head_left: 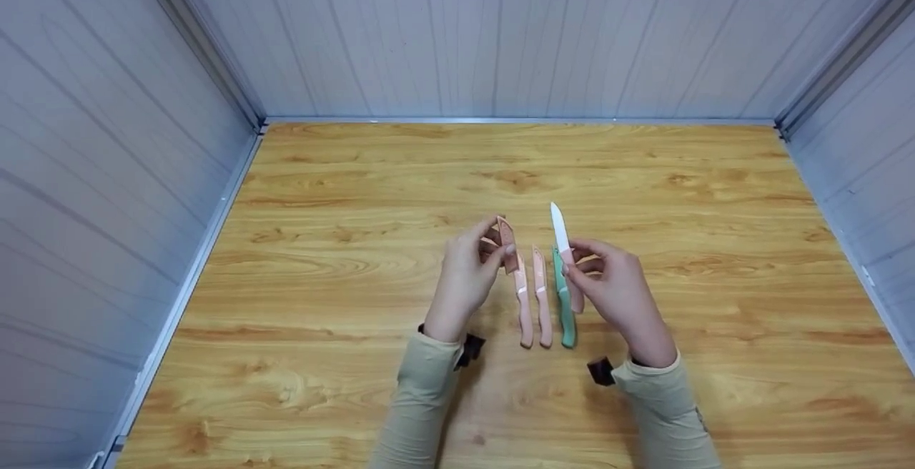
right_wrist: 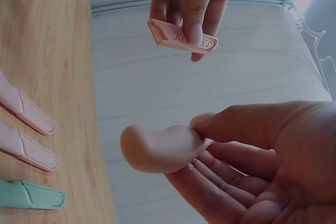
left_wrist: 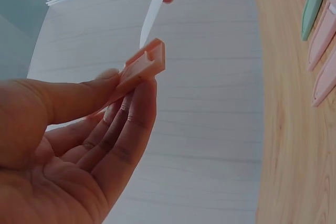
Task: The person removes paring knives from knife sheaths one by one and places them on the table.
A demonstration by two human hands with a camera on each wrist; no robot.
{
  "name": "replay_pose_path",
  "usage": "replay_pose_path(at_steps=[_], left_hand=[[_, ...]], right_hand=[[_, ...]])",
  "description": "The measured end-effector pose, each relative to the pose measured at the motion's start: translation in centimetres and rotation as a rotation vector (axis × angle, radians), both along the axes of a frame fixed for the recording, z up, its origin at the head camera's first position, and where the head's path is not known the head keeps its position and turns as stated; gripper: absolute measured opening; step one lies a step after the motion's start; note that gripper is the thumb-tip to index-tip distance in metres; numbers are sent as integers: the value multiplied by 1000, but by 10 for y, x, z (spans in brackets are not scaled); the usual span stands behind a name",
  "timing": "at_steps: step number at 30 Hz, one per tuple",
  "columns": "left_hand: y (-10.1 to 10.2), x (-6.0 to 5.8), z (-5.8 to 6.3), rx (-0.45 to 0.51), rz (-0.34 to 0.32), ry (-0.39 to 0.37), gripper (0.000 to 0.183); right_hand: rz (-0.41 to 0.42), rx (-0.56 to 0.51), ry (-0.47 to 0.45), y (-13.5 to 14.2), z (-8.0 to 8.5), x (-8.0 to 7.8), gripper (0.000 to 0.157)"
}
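Observation:
My left hand [head_left: 468, 269] pinches a pink knife sheath [left_wrist: 139, 69] between thumb and fingers, its open end showing in the left wrist view. The right hand [head_left: 611, 276] grips the pink handle of a knife [head_left: 560, 229], whose bare white blade points up and away. Sheath and blade are apart. Below the hands, on the table, lie two sheathed pink knives, a left pink knife [head_left: 525, 312] and a middle pink knife [head_left: 543, 312]. Beside them is a sheathed green knife [head_left: 567, 319], partly covered by the held knife in the head view.
The wood-grain table [head_left: 343, 240] is enclosed by pale panels, with a back wall [head_left: 465, 40], a left wall [head_left: 93, 169] and a right wall [head_left: 865, 140]. A dark wrist camera [head_left: 601, 370] juts out beside the right sleeve.

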State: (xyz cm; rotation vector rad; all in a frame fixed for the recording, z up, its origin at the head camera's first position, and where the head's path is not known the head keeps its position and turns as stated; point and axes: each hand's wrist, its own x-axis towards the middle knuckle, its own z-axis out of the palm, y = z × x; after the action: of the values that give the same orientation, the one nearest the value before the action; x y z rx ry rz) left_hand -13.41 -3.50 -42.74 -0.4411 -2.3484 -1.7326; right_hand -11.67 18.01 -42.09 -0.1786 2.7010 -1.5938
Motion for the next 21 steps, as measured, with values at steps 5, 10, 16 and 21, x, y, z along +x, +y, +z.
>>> replay_pose_path(at_steps=[5, 10, 16, 21], left_hand=[[-1, -3, -5, -5, 61, -58, 32], [-3, -5, -14, 18, 96, -97, 31], [-6, -9, -25, 9, 138, -137, 27], [-12, -17, -30, -4, 178, -161, 27]], right_hand=[[-34, -35, -6, 0, -5, -2, 33], [-77, -30, -39, -3, -11, -4, 31], [-84, -10, -33, -8, -13, -10, 29], [-76, -31, -37, -11, -14, -16, 29]])
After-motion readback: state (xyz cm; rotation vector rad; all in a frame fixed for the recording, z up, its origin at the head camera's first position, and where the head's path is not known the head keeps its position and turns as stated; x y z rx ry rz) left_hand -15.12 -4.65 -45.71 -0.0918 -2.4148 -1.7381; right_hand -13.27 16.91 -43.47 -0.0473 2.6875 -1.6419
